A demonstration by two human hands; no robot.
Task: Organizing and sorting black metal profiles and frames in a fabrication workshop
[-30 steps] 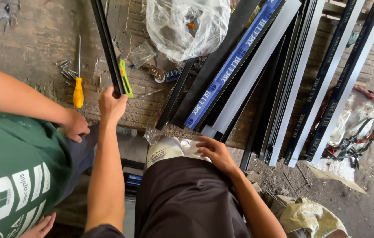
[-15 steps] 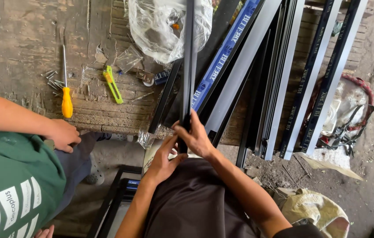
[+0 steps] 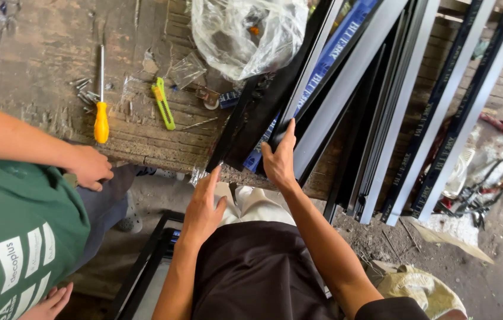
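The right hand (image 3: 279,159) has its fingers closed on a black metal profile (image 3: 275,98) running toward one o'clock on the wooden workbench (image 3: 56,53). The left hand (image 3: 204,207), fingers spread, hovers below; bracing the profile's near end would steady it.

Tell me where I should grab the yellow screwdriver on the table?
Probably by the yellow handle, coming from the table's near edge. The screwdriver lies flat with its thin shaft pointing away; the thick handle end is nearest and gives the hands more to hold.
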